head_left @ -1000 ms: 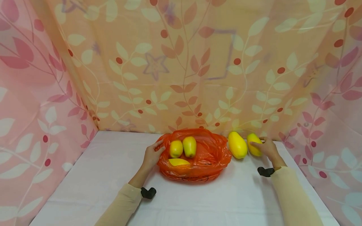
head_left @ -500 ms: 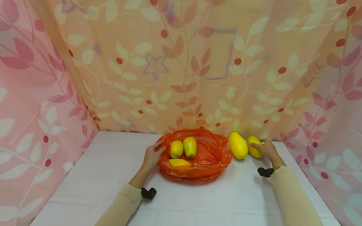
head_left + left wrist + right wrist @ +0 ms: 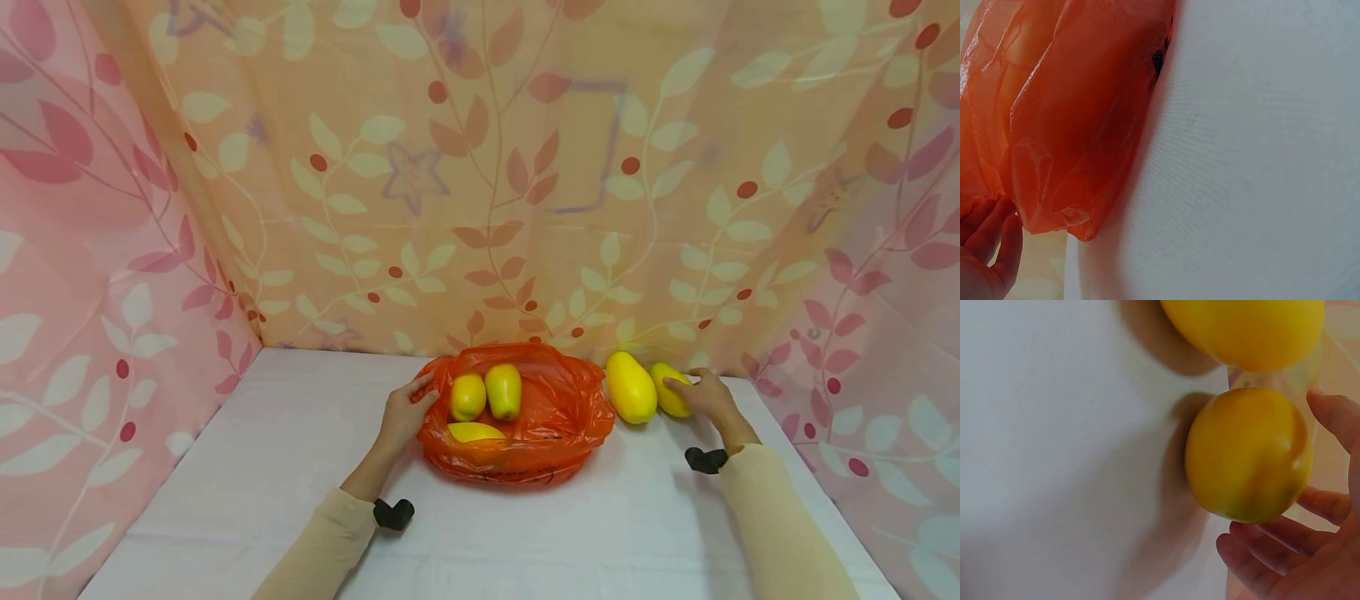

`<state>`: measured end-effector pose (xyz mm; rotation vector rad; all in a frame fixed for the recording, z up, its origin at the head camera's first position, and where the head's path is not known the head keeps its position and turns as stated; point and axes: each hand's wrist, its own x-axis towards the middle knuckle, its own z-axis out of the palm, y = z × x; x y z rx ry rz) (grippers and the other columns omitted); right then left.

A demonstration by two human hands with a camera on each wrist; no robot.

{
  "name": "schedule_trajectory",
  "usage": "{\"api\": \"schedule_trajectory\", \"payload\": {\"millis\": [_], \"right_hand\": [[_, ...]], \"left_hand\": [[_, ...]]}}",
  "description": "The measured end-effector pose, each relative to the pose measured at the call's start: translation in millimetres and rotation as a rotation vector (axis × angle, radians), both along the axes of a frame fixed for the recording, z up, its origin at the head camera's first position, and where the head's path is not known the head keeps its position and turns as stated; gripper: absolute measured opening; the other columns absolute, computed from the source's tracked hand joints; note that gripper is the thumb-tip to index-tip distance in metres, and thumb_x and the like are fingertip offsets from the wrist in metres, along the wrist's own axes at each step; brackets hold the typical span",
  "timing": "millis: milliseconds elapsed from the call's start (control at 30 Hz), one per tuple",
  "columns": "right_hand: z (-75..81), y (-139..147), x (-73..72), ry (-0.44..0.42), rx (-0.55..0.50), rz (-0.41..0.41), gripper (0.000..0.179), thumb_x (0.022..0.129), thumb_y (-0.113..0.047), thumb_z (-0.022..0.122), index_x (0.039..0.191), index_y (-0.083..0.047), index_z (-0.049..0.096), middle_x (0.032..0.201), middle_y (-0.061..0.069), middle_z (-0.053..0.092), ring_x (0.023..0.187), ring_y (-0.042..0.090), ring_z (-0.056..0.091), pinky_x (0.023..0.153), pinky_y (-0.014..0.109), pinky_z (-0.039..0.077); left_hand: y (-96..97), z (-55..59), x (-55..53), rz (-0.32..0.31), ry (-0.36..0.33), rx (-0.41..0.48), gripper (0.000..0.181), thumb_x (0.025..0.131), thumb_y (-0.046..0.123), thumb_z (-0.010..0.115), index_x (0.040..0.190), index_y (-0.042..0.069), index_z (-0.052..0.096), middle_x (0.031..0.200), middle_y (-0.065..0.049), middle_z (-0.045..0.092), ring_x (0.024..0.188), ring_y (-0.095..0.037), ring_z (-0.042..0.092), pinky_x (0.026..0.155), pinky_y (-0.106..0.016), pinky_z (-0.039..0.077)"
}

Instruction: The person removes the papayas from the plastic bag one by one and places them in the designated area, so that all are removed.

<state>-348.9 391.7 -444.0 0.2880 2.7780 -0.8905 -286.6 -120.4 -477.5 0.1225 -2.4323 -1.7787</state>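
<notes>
The small yellow-green fruit point(image 3: 1247, 456) is lying on the table point(image 3: 262, 467); the right hand point(image 3: 714, 402), its fingers loosely spread, is touching it. Grasping is seemingly beginning, now needing firmer closing. The left hand point(image 3: 403, 417) is resting relaxed fingers against the orange-red plastic bag point(image 3: 517, 460).

The head view looks forward and down from the person's side of the table point(image 3: 600, 533), far enough back to take in the left hand point(image 3: 405, 412), right hand point(image 3: 711, 398), bag point(image 3: 525, 468) and the backdrop point(image 3: 480, 167) beyond. The left wrist view sits close to the bag, tipped on its side, with the table at right; it shares the bag and left hand with the head view. The right wrist view is tipped the other way, table at left, close to the small fruit point(image 3: 670, 392), with part of the large fruit point(image 3: 632, 387) at top; it shares both and the right hand with the head view. All three views include table and backdrop.
</notes>
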Motion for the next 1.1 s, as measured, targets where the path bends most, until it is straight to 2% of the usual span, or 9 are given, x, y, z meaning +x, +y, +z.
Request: {"api": "schedule_trajectory", "payload": {"millis": [133, 367, 667, 933, 1100], "right_hand": [[7.2, 0, 4.9, 0.034, 0.022, 0.022, 0.098, 0.094, -0.064, 0.042, 0.146, 0.015, 0.018, 0.139, 0.043, 0.034, 0.123, 0.056, 0.038, 0.105, 0.067, 0.035], [21.7, -5, 9.6, 0.097, -0.040, 0.042, 0.099, 0.094, -0.063, 0.044, 0.149, 0.013, 0.013, 0.144, 0.044, 0.027, 0.125, 0.057, 0.035, 0.105, 0.067, 0.035], [40.0, -22, 13.7, 0.223, 0.016, 0.121, 0.087, 0.096, -0.058, 0.046, 0.148, 0.008, 0.023, 0.141, 0.040, 0.034, 0.122, 0.055, 0.040, 0.098, 0.065, 0.044], [54.4, -44, 25.3, 0.313, 0.040, 0.132, 0.090, 0.093, -0.063, 0.048, 0.147, 0.006, 0.030, 0.138, 0.036, 0.041, 0.123, 0.051, 0.041, 0.097, 0.063, 0.046], [61.9, -57, 34.5, 0.359, 0.017, 0.138, 0.087, 0.093, -0.061, 0.049, 0.147, 0.004, 0.032, 0.140, 0.034, 0.042, 0.124, 0.050, 0.042, 0.099, 0.064, 0.044]], "left_hand": [[-1.2, -0.1, 0.4, 0.000, -0.006, -0.013, 0.043, 0.094, 0.018, 0.062, 0.136, 0.006, 0.058, 0.144, -0.021, 0.051, 0.137, -0.037, 0.043, 0.109, -0.049, 0.042], [-1.0, 2.7, 2.3, -0.015, 0.009, -0.004, 0.044, 0.094, 0.018, 0.063, 0.136, 0.006, 0.058, 0.144, -0.021, 0.050, 0.138, -0.037, 0.042, 0.110, -0.048, 0.040], [-1.1, 5.5, 2.7, -0.022, -0.006, 0.015, 0.044, 0.095, 0.018, 0.062, 0.136, 0.007, 0.057, 0.146, -0.020, 0.049, 0.138, -0.037, 0.042, 0.109, -0.048, 0.041], [-0.7, 5.6, 3.0, -0.028, -0.020, 0.024, 0.044, 0.095, 0.018, 0.061, 0.138, 0.007, 0.056, 0.147, -0.019, 0.048, 0.139, -0.037, 0.041, 0.108, -0.048, 0.043], [-0.7, 5.9, 3.3, -0.028, -0.022, 0.028, 0.044, 0.095, 0.018, 0.061, 0.138, 0.008, 0.056, 0.147, -0.019, 0.048, 0.139, -0.037, 0.041, 0.107, -0.048, 0.043]]}}
